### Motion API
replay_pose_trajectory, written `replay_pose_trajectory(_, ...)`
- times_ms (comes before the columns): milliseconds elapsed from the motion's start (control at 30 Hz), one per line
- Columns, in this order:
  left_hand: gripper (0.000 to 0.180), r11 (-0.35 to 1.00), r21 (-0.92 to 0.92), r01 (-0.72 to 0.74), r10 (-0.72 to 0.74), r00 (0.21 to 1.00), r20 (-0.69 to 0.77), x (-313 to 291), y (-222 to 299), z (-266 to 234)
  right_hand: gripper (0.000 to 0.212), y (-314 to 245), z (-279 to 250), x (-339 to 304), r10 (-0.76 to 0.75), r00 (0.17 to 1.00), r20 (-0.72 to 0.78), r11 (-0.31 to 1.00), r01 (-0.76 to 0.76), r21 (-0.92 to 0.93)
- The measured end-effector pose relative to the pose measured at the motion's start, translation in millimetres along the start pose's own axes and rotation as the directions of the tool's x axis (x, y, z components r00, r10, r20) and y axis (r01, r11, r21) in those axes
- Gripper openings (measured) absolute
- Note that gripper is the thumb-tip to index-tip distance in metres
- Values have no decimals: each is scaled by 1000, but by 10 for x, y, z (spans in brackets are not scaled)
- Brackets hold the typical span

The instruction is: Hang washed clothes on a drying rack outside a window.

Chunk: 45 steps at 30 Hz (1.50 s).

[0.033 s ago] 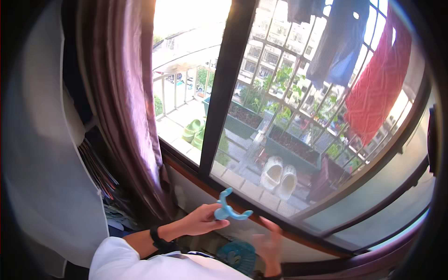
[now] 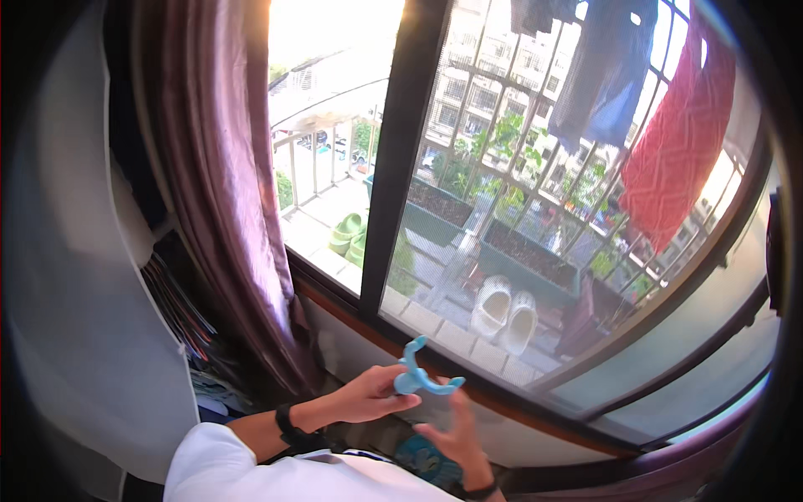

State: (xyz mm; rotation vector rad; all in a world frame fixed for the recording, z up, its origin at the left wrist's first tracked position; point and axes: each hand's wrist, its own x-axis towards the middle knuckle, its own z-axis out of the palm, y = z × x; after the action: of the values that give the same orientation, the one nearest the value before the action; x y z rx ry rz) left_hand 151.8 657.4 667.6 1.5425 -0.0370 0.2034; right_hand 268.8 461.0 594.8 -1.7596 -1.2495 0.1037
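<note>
While the person stands at the window frame (image 2: 400, 167), the small light-blue plastic clip (image 2: 416, 376) sits pinched at its rounded base by the left hand (image 2: 368, 395), thumb and fingertips closed on it, its two curved prongs sticking up and out to the right. Right hand (image 2: 450, 439) is spread, fingers loose, just below and right of the clip, apparently not touching it; the exact gap is hard to judge. Risk as I read it: the grip is a light fingertip pinch on a slick, springy piece, so a tug or twist from the right hand could pop it free, and it would drop below the sill (image 2: 351, 322) into the dim clutter by the purple curtain (image 2: 226, 192), awkward to find. A hard pull on a thin prong might also bend or snap it. Relative to the window frame, the clip lies low and just inside the glass, roughly beneath the dark upright. Beyond the frame, on the balcony: white slippers (image 2: 504, 314), green slippers (image 2: 347, 234), a red towel (image 2: 682, 159) hanging on the grille.
</note>
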Motion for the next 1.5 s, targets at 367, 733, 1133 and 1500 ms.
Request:
replay_pose_trajectory(367, 74, 294, 955, 44, 793, 547, -269, 727, 226, -1742, 12, 310, 814, 309, 290, 950, 119, 750, -302, 588)
replay_pose_trajectory(733, 100, 405, 914, -36, 858, 361, -366, 1573, -209, -2005, 20, 472, 1197, 124, 454, 890, -33, 813, -399, 425)
replay_pose_trajectory(1133, 73, 584, 803, -119, 803, 232, -550, 1164, -614, -3017, 19, 1354, 1990, 41, 579, 814, -49, 815, -575, 78)
replay_pose_trajectory(1500, 72, 929, 124, -348, 357, 758, -546, 1327, -486, -3627, 22, 2105, 2489, -199, 600, 733, -320, 786, -615, 65)
